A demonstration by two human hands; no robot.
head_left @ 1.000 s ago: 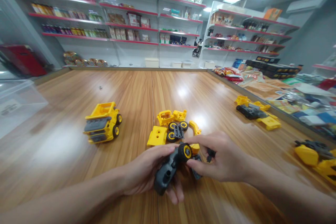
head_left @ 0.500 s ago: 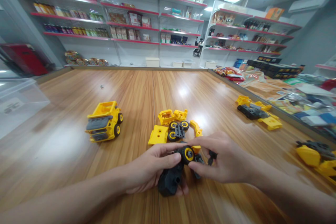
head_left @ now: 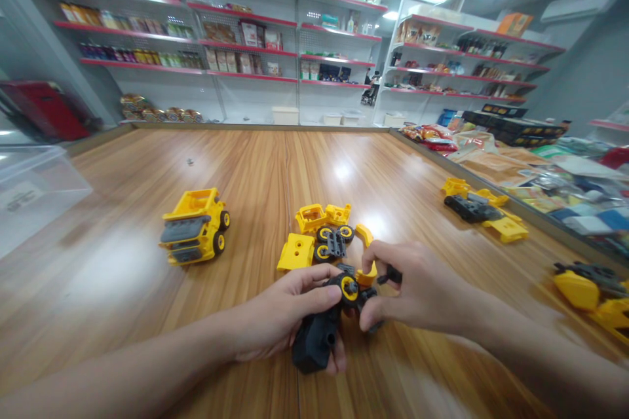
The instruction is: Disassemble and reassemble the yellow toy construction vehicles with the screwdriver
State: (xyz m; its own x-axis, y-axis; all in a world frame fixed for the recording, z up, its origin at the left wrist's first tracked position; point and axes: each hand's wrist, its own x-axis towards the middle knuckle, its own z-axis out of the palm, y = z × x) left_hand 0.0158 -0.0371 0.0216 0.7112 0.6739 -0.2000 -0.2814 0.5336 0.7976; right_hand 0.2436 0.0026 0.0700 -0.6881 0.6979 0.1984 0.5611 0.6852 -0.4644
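My left hand (head_left: 299, 304) is closed round a dark toy-vehicle chassis (head_left: 314, 337), its thumb on top. A black wheel with a yellow hub (head_left: 349, 288) sits at the chassis's upper end. Just right of that wheel is my right hand (head_left: 400, 288), thumb and forefinger apart. A small black piece (head_left: 392, 274) is tucked in its curled fingers; its kind is unclear. Behind the hands lie a wheeled grey chassis (head_left: 337, 243), a yellow plate (head_left: 297, 253), yellow body parts (head_left: 311, 217) and a curved yellow arm (head_left: 364, 236). Some dark parts under the right hand are partly hidden.
A yellow toy dump truck (head_left: 194, 228) stands on the wooden table (head_left: 246, 163) at left. More yellow and dark toy parts lie at right (head_left: 484, 209) and far right (head_left: 590, 291). A clear plastic bin (head_left: 39, 190) is at the left edge; packaged goods (head_left: 501, 157) lie beyond the right edge.
My right thumb and forefinger have drawn back from the wheel and spread wider. My left hand has shifted the chassis slightly left and down.
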